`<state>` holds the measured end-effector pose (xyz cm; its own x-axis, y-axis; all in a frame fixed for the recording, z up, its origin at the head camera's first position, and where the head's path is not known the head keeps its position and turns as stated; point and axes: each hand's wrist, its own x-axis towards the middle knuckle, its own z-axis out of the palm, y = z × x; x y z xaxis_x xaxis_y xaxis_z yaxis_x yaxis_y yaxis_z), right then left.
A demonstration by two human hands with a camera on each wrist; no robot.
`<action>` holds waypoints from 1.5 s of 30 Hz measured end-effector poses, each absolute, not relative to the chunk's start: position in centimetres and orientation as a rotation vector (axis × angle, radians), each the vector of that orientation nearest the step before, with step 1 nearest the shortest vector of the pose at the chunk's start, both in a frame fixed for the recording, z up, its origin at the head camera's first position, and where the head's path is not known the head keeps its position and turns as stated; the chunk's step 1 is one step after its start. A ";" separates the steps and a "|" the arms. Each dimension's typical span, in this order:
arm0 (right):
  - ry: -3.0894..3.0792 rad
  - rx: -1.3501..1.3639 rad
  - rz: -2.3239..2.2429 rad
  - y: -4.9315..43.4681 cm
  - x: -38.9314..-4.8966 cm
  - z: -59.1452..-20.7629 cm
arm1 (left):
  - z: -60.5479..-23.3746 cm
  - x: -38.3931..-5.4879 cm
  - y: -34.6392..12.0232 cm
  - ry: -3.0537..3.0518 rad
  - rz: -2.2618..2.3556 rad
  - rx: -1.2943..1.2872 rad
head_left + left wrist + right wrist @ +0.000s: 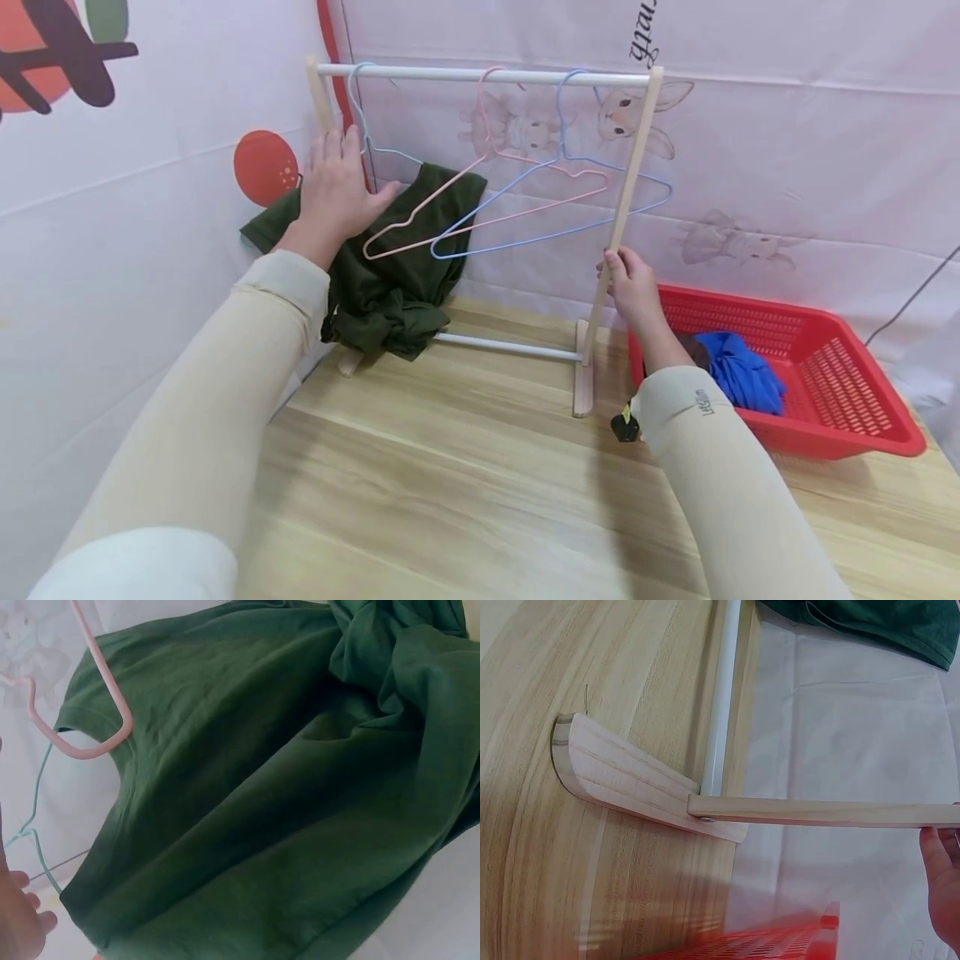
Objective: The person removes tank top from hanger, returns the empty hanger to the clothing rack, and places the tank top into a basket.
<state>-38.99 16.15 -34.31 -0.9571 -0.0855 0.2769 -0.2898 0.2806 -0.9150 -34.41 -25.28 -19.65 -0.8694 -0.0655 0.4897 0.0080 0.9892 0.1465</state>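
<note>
A small clothes rack with wooden posts and white rods stands on the table. Its right post [637, 158] is held by my right hand [636, 287], thumb in front and fingers behind. My left hand [335, 185] is raised near the left post, fingers straight, in front of a dark green shirt [438, 212]. This shirt hangs on a light teal hanger [397, 152], its lower part bunched over the bottom rod [510, 346]. Along the top rod [427, 73] also hang a bare pink hanger [487, 222] and a bare blue hanger [551, 237].
A red plastic basket [885, 392] sits right of the rack, with a blue cloth [742, 375] and a brown cloth [693, 350] inside. White printed fabric [787, 158] forms walls behind and at left. The table [450, 483] has a wood-grain top.
</note>
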 end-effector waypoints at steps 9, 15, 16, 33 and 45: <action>-2.395 0.358 1.750 16.2 -39.3 -34.6 | -18.3 -36.7 -24.9 -2.747 -0.336 0.145; -2.389 0.373 1.718 16.4 -39.6 -34.5 | -17.3 -37.9 -24.8 -2.773 -0.401 0.195; -2.387 0.373 1.716 16.4 -39.6 -34.4 | -17.3 -38.0 -24.9 -2.769 -0.400 0.189; -2.390 0.362 1.717 16.3 -39.5 -34.3 | -17.2 -38.7 -25.9 -2.742 -0.535 0.171; -2.396 0.343 1.765 16.3 -39.5 -34.1 | -15.7 -38.6 -25.0 -2.699 -0.696 0.220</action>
<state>-39.47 16.30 -34.09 -0.9632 -0.0966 0.2509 -0.2683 0.2832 -0.9208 -38.60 -25.01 -15.68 -0.9288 -0.2316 0.2893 -0.0628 0.8677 0.4931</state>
